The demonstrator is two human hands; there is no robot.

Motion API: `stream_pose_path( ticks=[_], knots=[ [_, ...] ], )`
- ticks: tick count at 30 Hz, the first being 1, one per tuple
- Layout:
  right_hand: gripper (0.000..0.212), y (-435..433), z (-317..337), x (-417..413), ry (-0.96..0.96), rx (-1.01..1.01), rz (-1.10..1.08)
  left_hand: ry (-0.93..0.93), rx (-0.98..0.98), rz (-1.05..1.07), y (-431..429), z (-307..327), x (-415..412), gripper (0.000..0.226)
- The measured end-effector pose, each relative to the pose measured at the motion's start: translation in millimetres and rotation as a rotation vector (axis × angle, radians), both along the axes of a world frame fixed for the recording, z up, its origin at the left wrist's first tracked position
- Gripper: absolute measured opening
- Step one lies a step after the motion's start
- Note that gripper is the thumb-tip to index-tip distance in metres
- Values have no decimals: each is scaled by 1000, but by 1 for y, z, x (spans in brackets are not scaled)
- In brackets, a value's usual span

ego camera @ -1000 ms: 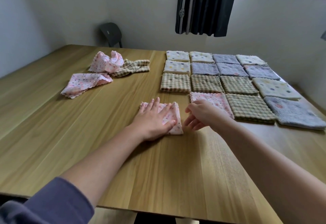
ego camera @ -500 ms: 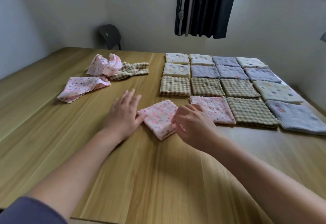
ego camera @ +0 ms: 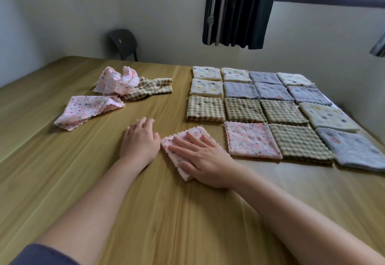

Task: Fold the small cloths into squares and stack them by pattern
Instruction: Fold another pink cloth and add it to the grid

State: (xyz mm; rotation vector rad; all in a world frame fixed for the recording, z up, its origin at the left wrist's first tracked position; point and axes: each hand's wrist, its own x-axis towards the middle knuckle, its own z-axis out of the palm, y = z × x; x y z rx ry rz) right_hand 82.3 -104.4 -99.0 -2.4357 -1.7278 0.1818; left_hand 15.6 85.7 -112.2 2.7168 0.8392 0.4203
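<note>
A folded pink dotted cloth lies turned like a diamond on the wooden table. My right hand presses flat on it with straight fingers. My left hand rests flat on the table just left of the cloth, its thumb side at the cloth's left corner. To the right lies a grid of folded squares: another pink one, checked green ones, grey ones and cream dotted ones. Unfolded cloths wait at the back left: a pink one, a crumpled pink one, a checked one.
A dark chair stands behind the table's far edge. A dark curtain hangs at the window. The wall runs close along the table's right side, beyond the grid of folded cloths.
The pink cloth was turned from square-on to a diamond. My left hand slid off it to the table at its left. My right hand moved onto it and now presses it flat.
</note>
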Motion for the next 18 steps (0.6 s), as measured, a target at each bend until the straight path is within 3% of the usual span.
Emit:
stream_pose_path(
  ticks=[9,18],
  knots=[
    [54,35,-5,2,81,-19,-386,-10,-61,-7,7,-3,2,45],
    [55,49,-3,13,104,-11,-480,-34,-74,-4,5,-3,0,45]
  ],
)
